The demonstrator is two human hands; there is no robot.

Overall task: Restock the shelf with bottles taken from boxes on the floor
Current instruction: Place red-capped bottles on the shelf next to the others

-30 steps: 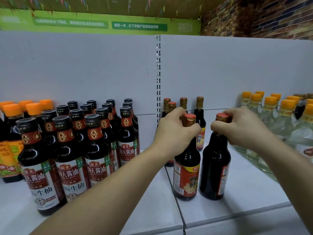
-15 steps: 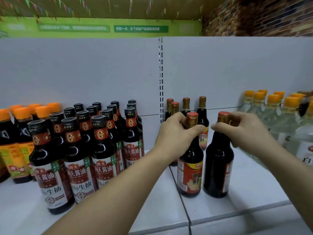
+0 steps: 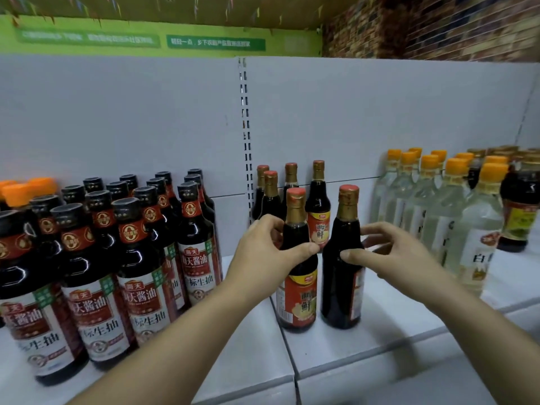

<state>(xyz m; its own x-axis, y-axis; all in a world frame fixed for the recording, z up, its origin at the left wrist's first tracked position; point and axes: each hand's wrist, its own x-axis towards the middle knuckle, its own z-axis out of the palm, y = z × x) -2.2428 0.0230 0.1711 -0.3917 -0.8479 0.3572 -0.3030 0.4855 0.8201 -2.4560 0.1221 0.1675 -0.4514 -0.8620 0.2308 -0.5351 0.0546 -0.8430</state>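
Two dark sauce bottles with gold necks and red caps stand side by side on the white shelf (image 3: 380,340). The left bottle (image 3: 299,299) shows its red label; my left hand (image 3: 263,252) grips its shoulder, thumb across the front. The right bottle (image 3: 340,287) shows mostly bare dark glass. My right hand (image 3: 391,252) curls loosely round its shoulder, thumb on the front and fingers at its right side. Several bottles of the same kind (image 3: 318,200) stand in rows behind them.
Several black-capped soy sauce bottles (image 3: 140,258) crowd the shelf to the left, with orange-capped ones (image 3: 20,191) beyond. Clear orange-capped bottles (image 3: 455,217) stand to the right. A slotted upright (image 3: 247,127) divides the grey back panel. Bare shelf lies in front of both held bottles.
Both hands have slid down from the bottle caps to the bottles' shoulders. The two bottles stay standing in the same spot on the shelf.
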